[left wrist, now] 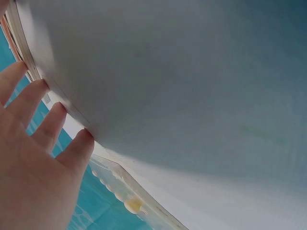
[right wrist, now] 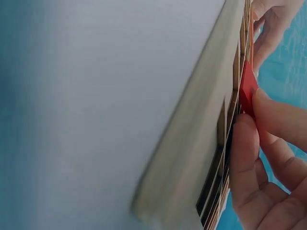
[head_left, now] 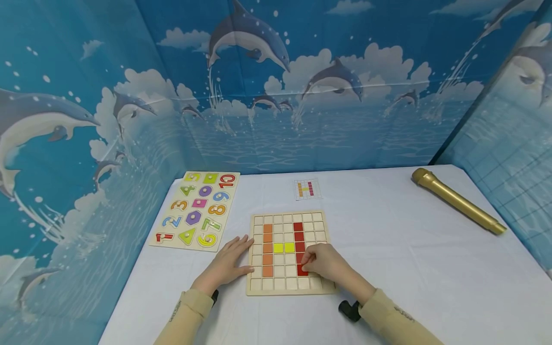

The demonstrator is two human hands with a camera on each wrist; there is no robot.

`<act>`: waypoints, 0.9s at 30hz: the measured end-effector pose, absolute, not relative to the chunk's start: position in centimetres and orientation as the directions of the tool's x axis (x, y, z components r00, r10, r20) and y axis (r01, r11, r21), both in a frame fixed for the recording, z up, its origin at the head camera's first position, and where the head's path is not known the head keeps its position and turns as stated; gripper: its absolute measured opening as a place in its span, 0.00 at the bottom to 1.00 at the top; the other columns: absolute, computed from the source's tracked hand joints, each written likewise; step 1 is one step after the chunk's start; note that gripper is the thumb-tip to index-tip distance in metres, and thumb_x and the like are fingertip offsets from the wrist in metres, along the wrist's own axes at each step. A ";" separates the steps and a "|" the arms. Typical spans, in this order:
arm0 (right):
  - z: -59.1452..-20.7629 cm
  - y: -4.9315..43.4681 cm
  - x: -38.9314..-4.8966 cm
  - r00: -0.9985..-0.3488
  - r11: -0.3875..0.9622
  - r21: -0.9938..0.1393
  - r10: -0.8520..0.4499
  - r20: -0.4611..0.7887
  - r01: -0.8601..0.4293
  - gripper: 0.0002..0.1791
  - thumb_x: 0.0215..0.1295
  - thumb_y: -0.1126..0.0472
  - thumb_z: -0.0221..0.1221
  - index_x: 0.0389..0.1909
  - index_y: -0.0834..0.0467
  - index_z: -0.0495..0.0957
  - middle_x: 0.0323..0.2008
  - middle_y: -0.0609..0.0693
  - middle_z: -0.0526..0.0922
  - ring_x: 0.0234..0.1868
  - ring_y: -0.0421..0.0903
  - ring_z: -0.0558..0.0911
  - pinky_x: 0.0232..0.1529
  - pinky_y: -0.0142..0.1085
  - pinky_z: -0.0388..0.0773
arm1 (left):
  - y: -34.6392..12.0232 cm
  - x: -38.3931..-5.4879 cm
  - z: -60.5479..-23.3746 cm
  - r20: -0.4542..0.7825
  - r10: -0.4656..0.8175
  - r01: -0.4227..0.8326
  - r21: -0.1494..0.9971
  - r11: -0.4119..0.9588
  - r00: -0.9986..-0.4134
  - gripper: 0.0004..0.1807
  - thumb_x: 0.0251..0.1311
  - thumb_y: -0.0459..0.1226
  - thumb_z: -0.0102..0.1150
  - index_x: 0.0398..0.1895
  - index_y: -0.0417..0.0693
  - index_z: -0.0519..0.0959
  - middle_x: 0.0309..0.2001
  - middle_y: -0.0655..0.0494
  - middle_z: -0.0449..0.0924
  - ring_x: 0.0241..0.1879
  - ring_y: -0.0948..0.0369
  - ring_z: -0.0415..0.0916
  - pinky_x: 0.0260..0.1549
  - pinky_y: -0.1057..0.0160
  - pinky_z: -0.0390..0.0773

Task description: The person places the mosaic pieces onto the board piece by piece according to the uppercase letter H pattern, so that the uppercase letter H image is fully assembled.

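Note:
A wooden grid board (head_left: 279, 284) lies on the table with an orange column of tiles (head_left: 268, 247), two yellow tiles (head_left: 283, 247) and a red column of tiles (head_left: 299, 236). My right hand (head_left: 325, 262) is over the lower end of the red column. In the right wrist view, thumb and index finger pinch a red tile (right wrist: 247, 88), tilted against the board's grid; its lower part is hidden by the fingers. My left hand (head_left: 226, 264) touches the board's left edge with fingers spread and fairly straight, holding nothing.
Left of the board lies a number-and-shape puzzle board (head_left: 196, 206). Behind it, a small printed card (head_left: 308, 189) shows an orange, yellow and red pattern. A gold microphone (head_left: 459, 201) lies at the far right on the white tablecloth (head_left: 388, 230). Dolphin-print curtains (head_left: 302, 124) surround the table.

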State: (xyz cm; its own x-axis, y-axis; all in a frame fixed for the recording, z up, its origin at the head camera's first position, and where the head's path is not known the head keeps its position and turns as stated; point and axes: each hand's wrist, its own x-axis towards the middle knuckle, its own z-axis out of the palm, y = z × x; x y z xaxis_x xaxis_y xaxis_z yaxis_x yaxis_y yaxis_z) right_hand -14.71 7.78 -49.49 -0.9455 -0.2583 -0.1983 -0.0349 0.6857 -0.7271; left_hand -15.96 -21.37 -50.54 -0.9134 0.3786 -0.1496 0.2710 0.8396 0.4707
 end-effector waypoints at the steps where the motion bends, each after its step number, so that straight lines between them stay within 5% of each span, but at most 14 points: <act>1: -49.4 7.7 -14.7 -0.946 0.689 -0.724 -0.258 -0.195 -0.039 0.10 0.53 0.66 0.71 0.21 0.54 0.79 0.20 0.43 0.77 0.26 0.40 0.73 0.29 0.30 0.71 | -21.4 -16.0 -50.5 -0.146 0.379 0.271 0.474 0.838 -0.914 0.41 0.58 0.46 0.68 0.74 0.49 0.63 0.76 0.48 0.58 0.76 0.44 0.50 0.73 0.40 0.55; 13: -49.2 7.7 -14.5 -0.945 0.678 -0.730 -0.286 -0.159 -0.083 0.11 0.50 0.68 0.71 0.22 0.56 0.77 0.19 0.45 0.75 0.23 0.40 0.72 0.24 0.28 0.69 | -21.4 -16.1 -50.7 -0.153 0.375 0.266 0.474 0.840 -0.914 0.42 0.57 0.46 0.69 0.74 0.49 0.63 0.76 0.48 0.57 0.76 0.44 0.50 0.73 0.40 0.56; 27: -49.3 12.8 -15.0 -0.954 0.629 -0.777 -0.217 -0.205 0.024 0.07 0.56 0.67 0.68 0.34 0.59 0.80 0.28 0.47 0.79 0.32 0.42 0.75 0.31 0.30 0.74 | -21.1 -15.5 -51.2 -0.194 0.375 0.239 0.496 0.835 -0.907 0.41 0.58 0.51 0.67 0.74 0.52 0.64 0.76 0.49 0.57 0.76 0.44 0.50 0.72 0.38 0.57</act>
